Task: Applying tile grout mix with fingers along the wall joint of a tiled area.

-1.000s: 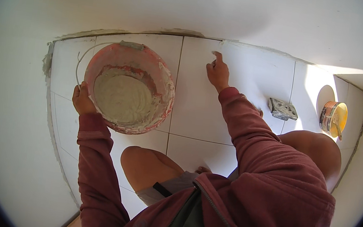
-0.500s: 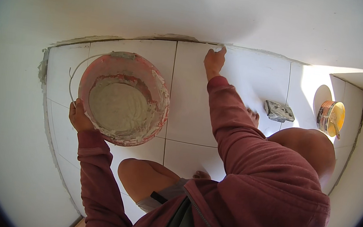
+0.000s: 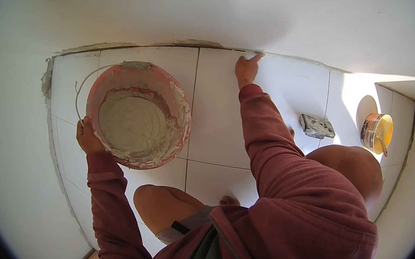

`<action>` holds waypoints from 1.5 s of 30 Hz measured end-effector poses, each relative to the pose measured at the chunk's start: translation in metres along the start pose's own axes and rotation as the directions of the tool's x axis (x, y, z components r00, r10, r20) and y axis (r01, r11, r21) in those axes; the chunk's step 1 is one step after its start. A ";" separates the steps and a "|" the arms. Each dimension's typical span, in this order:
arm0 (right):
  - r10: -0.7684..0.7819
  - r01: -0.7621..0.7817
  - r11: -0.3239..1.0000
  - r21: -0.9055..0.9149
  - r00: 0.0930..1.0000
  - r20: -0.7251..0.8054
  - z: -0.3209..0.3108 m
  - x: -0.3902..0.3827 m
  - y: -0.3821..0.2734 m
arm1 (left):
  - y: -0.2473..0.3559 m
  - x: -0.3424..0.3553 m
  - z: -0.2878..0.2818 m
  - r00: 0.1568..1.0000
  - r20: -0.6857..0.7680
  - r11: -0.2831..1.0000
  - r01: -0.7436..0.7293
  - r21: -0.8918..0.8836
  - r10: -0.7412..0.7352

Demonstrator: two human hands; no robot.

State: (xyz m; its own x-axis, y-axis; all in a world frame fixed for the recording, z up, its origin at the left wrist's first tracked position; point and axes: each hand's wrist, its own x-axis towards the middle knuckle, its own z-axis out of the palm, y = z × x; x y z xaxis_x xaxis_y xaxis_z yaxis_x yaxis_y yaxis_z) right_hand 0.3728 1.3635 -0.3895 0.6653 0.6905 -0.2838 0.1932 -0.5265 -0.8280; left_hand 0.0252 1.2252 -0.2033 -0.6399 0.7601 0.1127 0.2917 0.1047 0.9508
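Observation:
A pink-red bucket [image 3: 179, 125] smeared with dried paste stands at the left, with wet whitish paste [image 3: 134, 122] in the bottom. My left hand [image 3: 89, 137] grips the bucket at its near left rim, where the wire handle comes down. My right hand [image 3: 246, 69] is stretched out to the far joint between the tiles and the wall [image 3: 224, 10]. Its index finger points right and touches the joint, while the other fingers are curled. Whether they hold anything, such as a little paste, I cannot make out. Grey filler [image 3: 198, 43] lies unevenly along the joint.
White floor tiles [image 3: 221, 126] with dark gaps lie around me. To the right are a paste-stained block [image 3: 317, 127] and a small yellow-lined tub [image 3: 375, 133] with a tool handle leaning in it. Walls stand close left and right. My bent knees [image 3: 165, 205] frame the near floor.
My right hand has slid slightly right along the joint, its index finger now straighter. The bucket appears slightly lower left in view, still in my left hand's grip.

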 end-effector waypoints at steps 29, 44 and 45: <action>-0.008 0.054 0.977 -0.206 0.976 0.217 0.043 -0.001 -0.036 | -0.002 0.012 0.003 0.997 -0.019 0.986 0.067 -0.151 -0.071; -0.050 0.055 0.992 -0.110 0.998 0.047 0.011 0.003 -0.009 | 0.005 0.020 0.009 1.000 0.007 0.999 0.024 -0.031 -0.023; -0.044 0.053 0.993 -0.108 0.996 0.084 0.022 -0.004 -0.014 | 0.004 0.022 0.007 1.000 0.018 0.999 0.023 -0.023 -0.023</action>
State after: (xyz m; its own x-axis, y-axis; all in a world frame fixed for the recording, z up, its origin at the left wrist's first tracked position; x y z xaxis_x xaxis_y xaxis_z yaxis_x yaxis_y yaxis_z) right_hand 0.3515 1.3786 -0.3871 0.5935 0.7521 -0.2865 0.3049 -0.5395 -0.7848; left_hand 0.0174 1.2464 -0.1989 -0.6337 0.7688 0.0857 0.2605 0.1077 0.9595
